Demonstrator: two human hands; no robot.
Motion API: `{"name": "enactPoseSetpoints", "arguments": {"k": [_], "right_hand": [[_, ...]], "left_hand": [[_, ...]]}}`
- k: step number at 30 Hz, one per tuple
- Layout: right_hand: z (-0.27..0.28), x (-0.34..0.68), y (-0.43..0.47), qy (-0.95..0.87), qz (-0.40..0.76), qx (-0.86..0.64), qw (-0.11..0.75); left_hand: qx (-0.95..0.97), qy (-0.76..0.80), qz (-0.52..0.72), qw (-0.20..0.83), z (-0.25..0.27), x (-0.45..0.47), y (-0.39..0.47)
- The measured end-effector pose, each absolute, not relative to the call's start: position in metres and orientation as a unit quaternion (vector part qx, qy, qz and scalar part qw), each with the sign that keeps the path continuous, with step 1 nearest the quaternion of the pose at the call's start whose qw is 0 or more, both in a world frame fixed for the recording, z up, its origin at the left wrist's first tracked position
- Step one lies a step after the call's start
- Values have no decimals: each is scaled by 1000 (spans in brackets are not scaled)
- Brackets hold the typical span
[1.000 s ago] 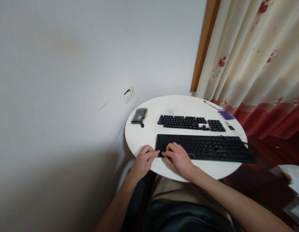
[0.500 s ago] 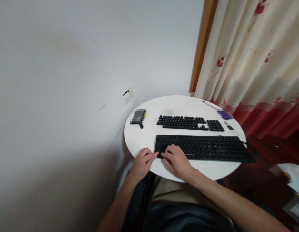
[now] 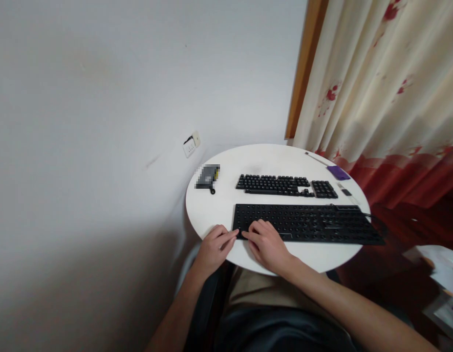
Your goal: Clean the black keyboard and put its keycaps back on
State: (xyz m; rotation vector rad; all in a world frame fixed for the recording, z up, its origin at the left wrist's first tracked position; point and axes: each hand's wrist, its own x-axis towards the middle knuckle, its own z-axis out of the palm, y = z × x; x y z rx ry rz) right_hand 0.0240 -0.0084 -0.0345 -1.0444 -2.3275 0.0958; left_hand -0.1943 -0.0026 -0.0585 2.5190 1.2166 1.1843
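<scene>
A black keyboard (image 3: 303,222), its key positions mostly without caps, lies along the near side of the white round table (image 3: 207,215). At its lower left corner my left hand (image 3: 214,247) is closed, the index fingertip reaching the corner. My right hand (image 3: 266,244) rests over the left part of the near edge, fingers bent, its index fingertip close to the left one. Anything small between the fingertips is too hard to make out. Beyond the keyboard, loose black keycaps (image 3: 273,185) are laid out in keyboard order, with a separate number block (image 3: 324,189) at the right.
A dark, blurred-out item (image 3: 207,176) lies at the table's left. To the right are a purple item (image 3: 338,172), a thin rod (image 3: 316,159) and a small black piece (image 3: 346,192). The keyboard's cable (image 3: 369,215) runs off its right side. Wall (image 3: 101,146) and curtain (image 3: 376,88) border the table.
The view has shifted slightly. Both hands stay at the keyboard's lower left corner in nearly the same pose; the objects on the table keep their places.
</scene>
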Motion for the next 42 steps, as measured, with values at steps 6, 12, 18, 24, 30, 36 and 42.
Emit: {"name": "enactPoseSetpoints", "arguments": {"k": [6,12,18,24,30,36,42], "right_hand": [[-35,24,-8,-867,50,-394,301],[-38,25,-6,-857,55,-397,324],[-32,27,-6,-848,58,-398,345],[-2,47,19,-814,39,-424,396],[23,71,80,-784,-13,-533,318],[20,71,116,-773,-33,-605,187],[3,68,121,-775,-22,-618,130]], "left_hand": [[815,407,409,54,-58,-194,-3],[799,405,442,52,-58,-191,-4],[761,443,464,99,-48,-189,-2],[752,439,484,81,-19,-189,34],[800,441,405,25,3,-170,112],[824,455,336,10,-9,-149,165],[829,475,295,6,-31,-144,165]]}}
